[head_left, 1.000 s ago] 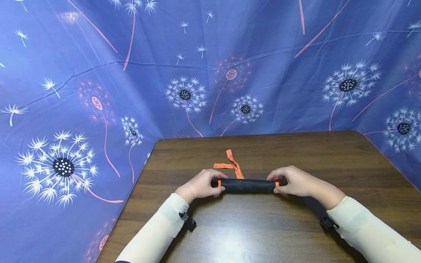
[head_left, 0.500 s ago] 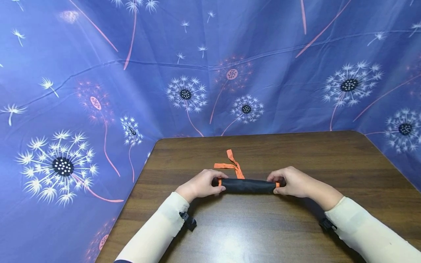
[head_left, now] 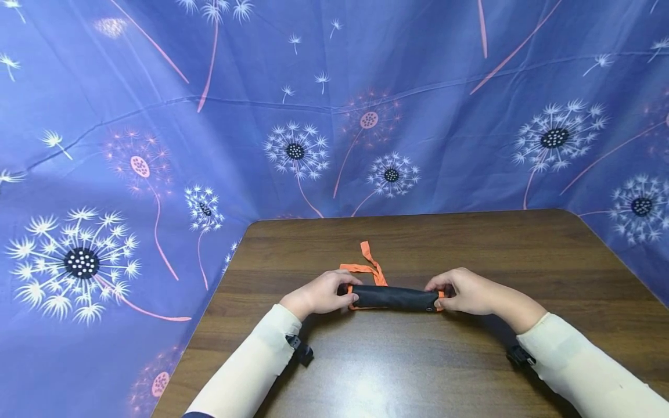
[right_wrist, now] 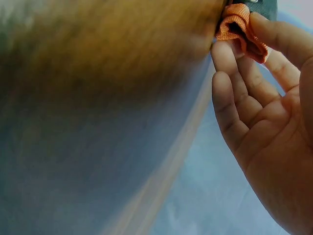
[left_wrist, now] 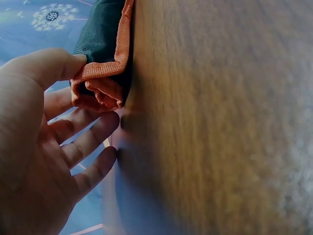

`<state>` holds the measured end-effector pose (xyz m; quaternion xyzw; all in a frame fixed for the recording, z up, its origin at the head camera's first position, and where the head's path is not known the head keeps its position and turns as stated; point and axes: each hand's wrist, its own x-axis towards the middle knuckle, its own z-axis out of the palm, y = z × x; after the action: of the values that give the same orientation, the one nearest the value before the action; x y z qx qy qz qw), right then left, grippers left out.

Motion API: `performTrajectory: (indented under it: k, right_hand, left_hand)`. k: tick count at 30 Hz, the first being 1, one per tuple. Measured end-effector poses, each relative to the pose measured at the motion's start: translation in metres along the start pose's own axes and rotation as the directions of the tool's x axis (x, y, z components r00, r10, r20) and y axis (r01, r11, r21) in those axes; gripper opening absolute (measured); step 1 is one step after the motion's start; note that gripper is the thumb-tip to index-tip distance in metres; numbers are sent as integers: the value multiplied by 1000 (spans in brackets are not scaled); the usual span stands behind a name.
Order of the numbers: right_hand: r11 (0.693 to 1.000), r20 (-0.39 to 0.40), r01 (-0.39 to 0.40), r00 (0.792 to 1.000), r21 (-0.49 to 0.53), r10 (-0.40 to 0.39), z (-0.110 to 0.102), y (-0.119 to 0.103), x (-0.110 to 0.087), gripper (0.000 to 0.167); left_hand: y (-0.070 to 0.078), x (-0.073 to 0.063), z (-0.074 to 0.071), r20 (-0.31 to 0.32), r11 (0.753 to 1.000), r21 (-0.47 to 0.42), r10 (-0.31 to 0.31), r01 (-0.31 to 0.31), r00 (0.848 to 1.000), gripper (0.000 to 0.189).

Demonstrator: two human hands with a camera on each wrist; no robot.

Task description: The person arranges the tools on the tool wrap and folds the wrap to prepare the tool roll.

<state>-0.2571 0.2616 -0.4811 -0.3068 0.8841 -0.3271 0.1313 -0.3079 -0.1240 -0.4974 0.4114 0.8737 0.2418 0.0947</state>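
Note:
A rolled-up black fabric roll (head_left: 394,297) with orange edging lies across the wooden table, its orange tie straps (head_left: 373,267) trailing off the far side. My left hand (head_left: 317,294) pinches its left end, thumb on the near side and fingers behind. At the opposite end my right hand (head_left: 470,293) holds it the same way. The left wrist view shows the coiled orange-edged end of the roll (left_wrist: 105,36) under the thumb, the lower fingers spread. In the right wrist view, the thumb presses the folded orange edging (right_wrist: 237,24); part of a metal eyelet shows above it.
The brown wooden table (head_left: 387,354) has a rounded far right corner. Blue dandelion-print cloth (head_left: 334,52) hangs behind it and along the left side. Small black cameras (head_left: 300,350) sit on both cream-sleeved wrists.
The roll has turned slightly between the hands, so an orange edge and a small eyelet now show along its near lower side. Both hands stay at the ends.

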Motion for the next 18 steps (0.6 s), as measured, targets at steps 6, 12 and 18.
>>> performTrajectory:
  k: [6,12,18]
  right_hand:
    - [998,-36,45,998,-34,-46,1,-1,2,27]
    - [997,-57,53,997,-63,-56,4,-3,1,29]
    - [991,-87,42,995,-127,-53,4,-3,-1,35]
  left_hand:
    - [-1,-1,0,4,1000,-22,-12,12,1000,32]
    - [-1,-2,1,8,999,-37,-23,23,1000,32]
    - [-2,-3,2,4,999,-28,-31,31,999,46]
